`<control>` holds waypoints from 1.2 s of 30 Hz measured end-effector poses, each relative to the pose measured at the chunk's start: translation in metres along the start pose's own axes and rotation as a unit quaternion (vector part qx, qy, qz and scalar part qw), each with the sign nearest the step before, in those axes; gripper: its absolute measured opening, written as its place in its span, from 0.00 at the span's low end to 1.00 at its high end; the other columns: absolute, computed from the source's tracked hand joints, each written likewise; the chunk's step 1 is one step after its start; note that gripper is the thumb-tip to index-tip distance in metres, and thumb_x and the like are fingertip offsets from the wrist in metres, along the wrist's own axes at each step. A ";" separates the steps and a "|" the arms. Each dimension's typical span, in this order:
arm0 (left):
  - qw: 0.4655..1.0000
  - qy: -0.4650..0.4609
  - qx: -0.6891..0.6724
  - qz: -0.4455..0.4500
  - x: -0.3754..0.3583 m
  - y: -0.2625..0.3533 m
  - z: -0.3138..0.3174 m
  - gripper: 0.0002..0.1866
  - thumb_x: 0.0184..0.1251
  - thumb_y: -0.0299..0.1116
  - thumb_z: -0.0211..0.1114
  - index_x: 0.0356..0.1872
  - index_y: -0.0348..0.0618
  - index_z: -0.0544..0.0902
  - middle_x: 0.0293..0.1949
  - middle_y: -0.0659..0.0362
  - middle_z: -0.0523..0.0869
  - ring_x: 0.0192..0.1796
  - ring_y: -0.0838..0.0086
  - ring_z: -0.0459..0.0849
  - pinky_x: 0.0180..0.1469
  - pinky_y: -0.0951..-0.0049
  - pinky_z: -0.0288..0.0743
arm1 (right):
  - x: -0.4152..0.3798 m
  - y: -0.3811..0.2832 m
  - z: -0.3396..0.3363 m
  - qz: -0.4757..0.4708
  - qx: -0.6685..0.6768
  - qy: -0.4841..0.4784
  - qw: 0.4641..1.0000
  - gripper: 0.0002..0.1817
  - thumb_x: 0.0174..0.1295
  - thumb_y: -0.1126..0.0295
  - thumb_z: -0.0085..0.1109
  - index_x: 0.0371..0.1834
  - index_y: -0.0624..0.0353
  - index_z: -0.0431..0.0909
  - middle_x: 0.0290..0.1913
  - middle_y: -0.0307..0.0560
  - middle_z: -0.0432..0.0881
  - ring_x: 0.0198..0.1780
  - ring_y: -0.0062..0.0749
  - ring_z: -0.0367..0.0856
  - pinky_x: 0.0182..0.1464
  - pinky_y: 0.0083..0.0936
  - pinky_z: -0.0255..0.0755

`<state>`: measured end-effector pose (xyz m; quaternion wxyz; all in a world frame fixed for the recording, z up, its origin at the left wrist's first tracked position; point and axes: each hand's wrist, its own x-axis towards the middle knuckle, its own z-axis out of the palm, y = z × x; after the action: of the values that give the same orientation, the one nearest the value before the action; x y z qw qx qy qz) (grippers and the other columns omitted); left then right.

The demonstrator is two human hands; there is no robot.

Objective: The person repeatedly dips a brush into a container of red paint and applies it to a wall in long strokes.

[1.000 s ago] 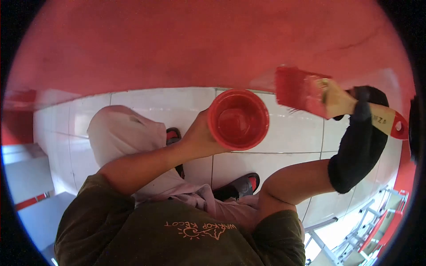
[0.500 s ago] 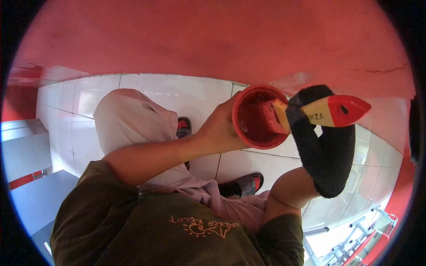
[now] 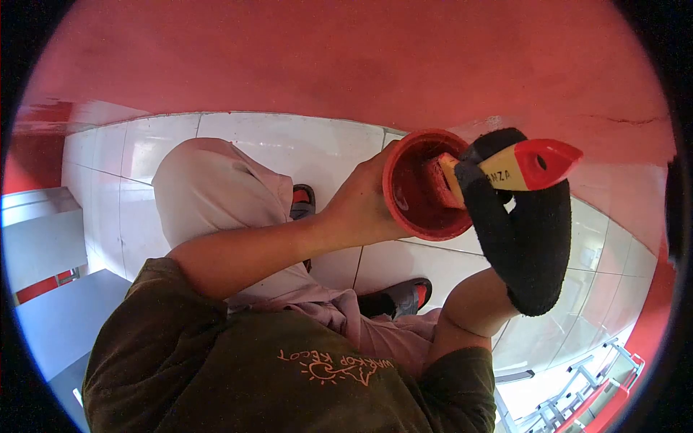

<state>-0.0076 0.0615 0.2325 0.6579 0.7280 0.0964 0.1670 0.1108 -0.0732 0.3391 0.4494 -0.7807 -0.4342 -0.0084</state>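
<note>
My left hand (image 3: 362, 200) is bare and wraps around a red cup (image 3: 413, 189) from the left side. The cup is tilted so its mouth faces me, and its inside looks coated with wet red paint. In a black glove, my right hand (image 3: 525, 234) grips a paintbrush (image 3: 533, 165) with a yellow and red handle. The brush head sits within the cup's mouth, against the right inner wall; its bristle tips are hard to make out.
A red wall (image 3: 339, 61) rises just beyond the cup. White floor tiles (image 3: 289, 141) lie below, with my sandalled feet on them. Grey panels (image 3: 43, 238) stand at the left, and a metal frame with red parts (image 3: 599, 390) is at the lower right.
The paintbrush and my right hand have shifted left and slightly up, the brush head pressing nearer the cup's right inner wall. The cup has moved up a little and tilted slightly.
</note>
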 end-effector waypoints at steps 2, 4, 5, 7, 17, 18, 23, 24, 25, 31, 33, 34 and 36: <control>1.000 0.007 0.001 0.010 0.000 -0.001 0.001 0.43 0.37 0.35 0.79 0.59 0.41 0.65 0.54 0.54 0.75 0.57 0.69 0.75 0.59 0.69 0.69 | 0.002 0.000 0.001 0.022 0.018 0.000 1.000 0.11 0.59 0.67 0.57 0.39 0.65 0.75 0.33 0.45 0.77 0.34 0.25 0.77 0.32 0.18 0.69; 1.000 0.008 0.001 0.008 0.000 0.001 0.001 0.43 0.37 0.35 0.79 0.59 0.41 0.65 0.54 0.54 0.75 0.57 0.69 0.75 0.58 0.69 0.69 | 0.002 -0.001 0.000 0.044 0.035 0.000 0.998 0.11 0.59 0.67 0.57 0.39 0.65 0.75 0.33 0.45 0.77 0.33 0.25 0.77 0.32 0.18 0.69; 1.000 0.009 0.003 0.007 0.000 0.002 0.001 0.43 0.37 0.35 0.79 0.59 0.41 0.66 0.54 0.54 0.75 0.56 0.69 0.75 0.58 0.69 0.70 | 0.001 -0.007 0.001 0.053 0.044 0.001 0.998 0.11 0.59 0.67 0.57 0.39 0.65 0.75 0.33 0.45 0.77 0.33 0.25 0.77 0.32 0.18 0.69; 1.000 0.011 0.006 0.007 0.000 0.004 0.000 0.43 0.37 0.35 0.79 0.59 0.41 0.66 0.54 0.54 0.75 0.56 0.69 0.75 0.58 0.69 0.69 | 0.003 -0.009 0.003 0.073 0.063 0.002 0.995 0.11 0.59 0.67 0.57 0.39 0.65 0.75 0.33 0.45 0.77 0.33 0.25 0.77 0.32 0.18 0.69; 0.999 0.038 -0.004 0.015 0.002 0.009 0.001 0.43 0.38 0.35 0.79 0.59 0.40 0.66 0.55 0.54 0.75 0.57 0.69 0.74 0.59 0.70 0.68 | 0.012 -0.002 -0.011 0.161 0.148 0.018 0.976 0.11 0.59 0.68 0.56 0.38 0.65 0.75 0.32 0.44 0.77 0.33 0.24 0.77 0.32 0.18 0.68; 0.999 0.036 -0.004 0.019 0.003 0.009 0.001 0.43 0.38 0.35 0.79 0.59 0.40 0.66 0.55 0.54 0.75 0.57 0.69 0.74 0.59 0.70 0.68 | 0.013 0.001 -0.012 0.159 0.147 0.022 0.976 0.11 0.59 0.68 0.56 0.38 0.65 0.75 0.32 0.44 0.77 0.33 0.24 0.77 0.32 0.18 0.68; 0.992 0.052 0.105 0.056 0.005 0.017 -0.003 0.43 0.37 0.33 0.79 0.59 0.40 0.66 0.56 0.55 0.74 0.58 0.70 0.73 0.58 0.70 0.68 | 0.018 0.026 -0.010 0.174 0.272 0.036 0.946 0.07 0.60 0.71 0.56 0.36 0.63 0.75 0.27 0.41 0.75 0.24 0.20 0.73 0.23 0.17 0.65; 0.999 0.035 0.024 -0.009 0.003 0.010 -0.003 0.43 0.36 0.33 0.80 0.59 0.41 0.66 0.56 0.54 0.74 0.58 0.70 0.73 0.58 0.70 0.68 | 0.018 0.027 -0.005 0.160 0.326 0.057 0.930 0.06 0.60 0.70 0.57 0.34 0.62 0.75 0.23 0.39 0.75 0.21 0.18 0.72 0.21 0.16 0.65; 0.997 0.051 0.057 0.010 0.003 0.013 -0.002 0.43 0.37 0.33 0.80 0.58 0.42 0.66 0.54 0.54 0.74 0.58 0.69 0.73 0.58 0.68 0.67 | 0.018 0.029 -0.004 0.175 0.355 0.049 0.917 0.07 0.60 0.70 0.57 0.34 0.62 0.75 0.22 0.39 0.75 0.21 0.19 0.73 0.21 0.16 0.66; 0.989 -0.014 0.144 -0.030 0.000 0.024 -0.009 0.33 0.44 0.27 0.76 0.54 0.39 0.70 0.51 0.56 0.77 0.52 0.71 0.77 0.54 0.69 0.71 | 0.023 0.036 -0.010 0.188 0.459 -0.006 0.868 0.09 0.61 0.69 0.55 0.36 0.65 0.73 0.23 0.43 0.76 0.21 0.24 0.76 0.22 0.20 0.69; 0.990 -0.009 0.139 -0.023 -0.002 0.028 -0.008 0.33 0.44 0.27 0.75 0.54 0.40 0.69 0.50 0.56 0.77 0.52 0.71 0.76 0.54 0.69 0.72 | 0.024 0.039 -0.012 0.184 0.501 0.010 0.846 0.12 0.62 0.64 0.55 0.36 0.64 0.73 0.21 0.43 0.77 0.21 0.25 0.77 0.23 0.21 0.70; 0.991 0.017 0.119 -0.052 -0.003 0.028 -0.007 0.34 0.44 0.27 0.75 0.54 0.40 0.69 0.50 0.56 0.76 0.52 0.71 0.76 0.53 0.69 0.72 | 0.021 0.045 -0.014 0.180 0.500 0.023 0.847 0.12 0.62 0.64 0.55 0.36 0.64 0.73 0.21 0.43 0.77 0.21 0.25 0.77 0.23 0.21 0.70; 0.991 0.034 0.101 -0.077 -0.004 0.026 -0.005 0.34 0.44 0.26 0.75 0.55 0.40 0.68 0.49 0.57 0.76 0.52 0.71 0.76 0.53 0.69 0.72 | 0.017 0.061 -0.016 0.124 0.466 0.155 0.862 0.13 0.64 0.64 0.51 0.39 0.65 0.72 0.21 0.45 0.77 0.22 0.28 0.77 0.25 0.23 0.71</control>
<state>-0.0155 0.0619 0.2587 0.5880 0.7751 0.1912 0.1300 0.1696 -0.0866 0.3130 0.8196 -0.5163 -0.2114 0.1300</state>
